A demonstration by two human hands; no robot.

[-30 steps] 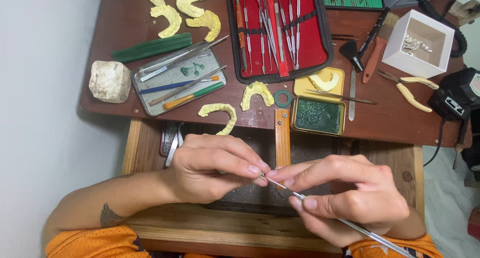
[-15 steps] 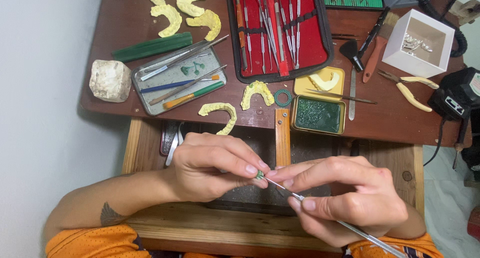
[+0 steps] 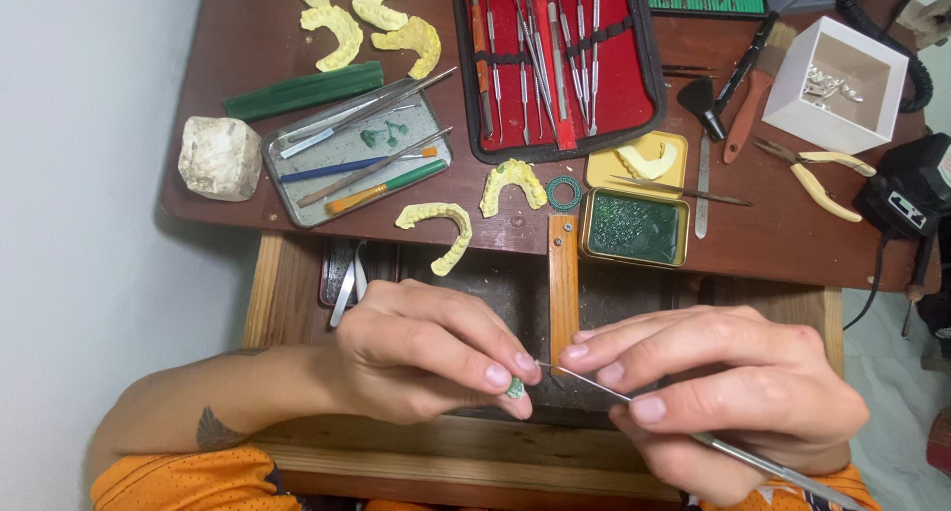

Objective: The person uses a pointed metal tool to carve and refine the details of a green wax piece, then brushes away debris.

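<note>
Gripping a slim metal instrument (image 3: 693,434), the right hand (image 3: 728,397) is aiming its tip up-left at the small green piece (image 3: 516,387) pinched by the left hand (image 3: 426,357). Green wax is filling the yellow tin (image 3: 634,228); pens are lying in the metal tray (image 3: 357,153).

Head camera looks straight down, close over hands; workbench (image 3: 248,36) beyond

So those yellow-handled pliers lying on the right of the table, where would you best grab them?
Probably by the two yellow handles, coming from the right. The pliers lie flat with the metal nose pointing left toward the brush, and the curved handles splay open to the right, with bare table around them. Closing fingers over both handles from above looks easiest.
</note>
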